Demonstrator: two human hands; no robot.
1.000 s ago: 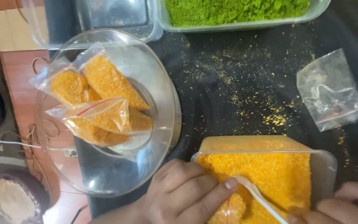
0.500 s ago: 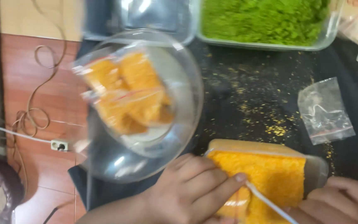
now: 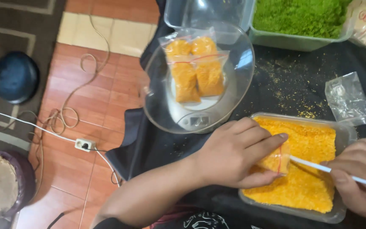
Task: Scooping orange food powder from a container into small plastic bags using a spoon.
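Shift: both hands are sitting higher over the tub than half a second ago, and more floor is showing on the left; the bowl has slid toward the top centre.
Left hand (image 3: 234, 154): fingers are curling together, pinching a small bag (image 3: 276, 160) half full of orange crumbs, holding it over the tub.
Right hand (image 3: 361, 178): fingers are pressing together round a white spoon (image 3: 318, 167), whose tip is pointing into the bag's mouth.
Tub (image 3: 343, 131): clear plastic, lying on the cloth just under both hands, holding orange crumbs.
Bowl (image 3: 238, 89): clear, resting on a scale (image 3: 195, 121), carrying two filled bags (image 3: 195, 70).
Cloth (image 3: 284, 85): black, sprinkled with orange crumbs; an empty bag (image 3: 349, 99) is lying at the right.
Green tray (image 3: 293, 40): sitting at the top, full of green crumbs.
Floor (image 3: 77, 85): reddish tiles, with a cord (image 3: 64, 114) looping across and a white wire running to a socket (image 3: 84, 145).
Left edge: a dark round object (image 3: 15, 76) is lying on a rug.
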